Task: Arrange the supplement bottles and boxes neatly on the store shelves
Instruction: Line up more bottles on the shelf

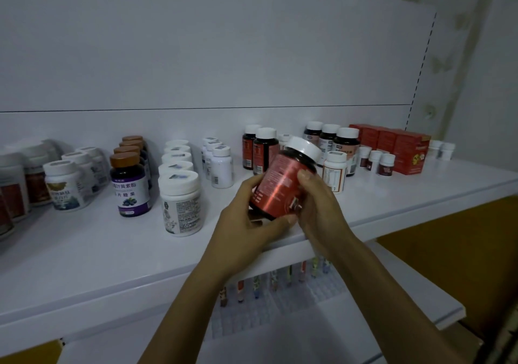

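A dark bottle with a red label and white cap (283,180) is tilted to the right just above the front of the white shelf (112,254). My left hand (249,220) grips its base and left side, thumb under the bottom. My right hand (316,204) holds its right side, fingers curled round the label. Behind it stand two matching dark red-label bottles (262,150) in a row. Rows of other bottles fill the shelf: white jars (179,195), purple-label bottles with bronze caps (130,181) and small white bottles (221,166).
Red boxes (403,148) stand at the back right beside three small dark bottles (375,162) and more dark bottles (330,139). A white orange-label bottle (333,173) sits just right of my hands. A lower shelf (392,302) holds small packets on bubble wrap.
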Tool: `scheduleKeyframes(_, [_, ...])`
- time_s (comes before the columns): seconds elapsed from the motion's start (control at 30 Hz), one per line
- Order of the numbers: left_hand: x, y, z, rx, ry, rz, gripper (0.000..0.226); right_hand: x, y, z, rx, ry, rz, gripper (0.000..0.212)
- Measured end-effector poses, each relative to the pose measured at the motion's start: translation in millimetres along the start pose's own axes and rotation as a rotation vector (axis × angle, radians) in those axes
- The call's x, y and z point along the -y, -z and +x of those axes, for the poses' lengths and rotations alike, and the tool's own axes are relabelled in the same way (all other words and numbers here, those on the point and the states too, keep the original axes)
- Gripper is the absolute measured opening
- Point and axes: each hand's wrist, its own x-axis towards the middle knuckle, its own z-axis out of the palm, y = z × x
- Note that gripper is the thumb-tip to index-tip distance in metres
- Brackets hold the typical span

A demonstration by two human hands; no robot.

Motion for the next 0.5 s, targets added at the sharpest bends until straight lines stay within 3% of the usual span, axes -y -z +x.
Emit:
scheduleKeyframes(0.07, [3,-2,0,-0.1,-0.091,0.135,0.076,0,-1,0,0.04,-0.011,-0.073,0.083])
scheduleKeyframes(0.17, [7,-4,0,-0.201,-0.155,0.273,0.081,-1,0,0,0.066,-0.021,-0.081,0.062])
scheduleKeyframes(0.27, [1,-6,-2,-0.128,-0.088,0.186,0.084,-1,4,-1,0.059,-0.015,-0.011,0.049])
scheduleKeyframes(0.37, [-3,-5,-2,-0.056,-0.06,0.113,0.072,-1,5,-3,0.056,0.012,-0.003,0.047])
scheduleKeyframes(0.5, [-1,-4,-2,-0.071,-0.077,0.206,0.064,0,0,-4,0.05,0.042,-0.033,0.049])
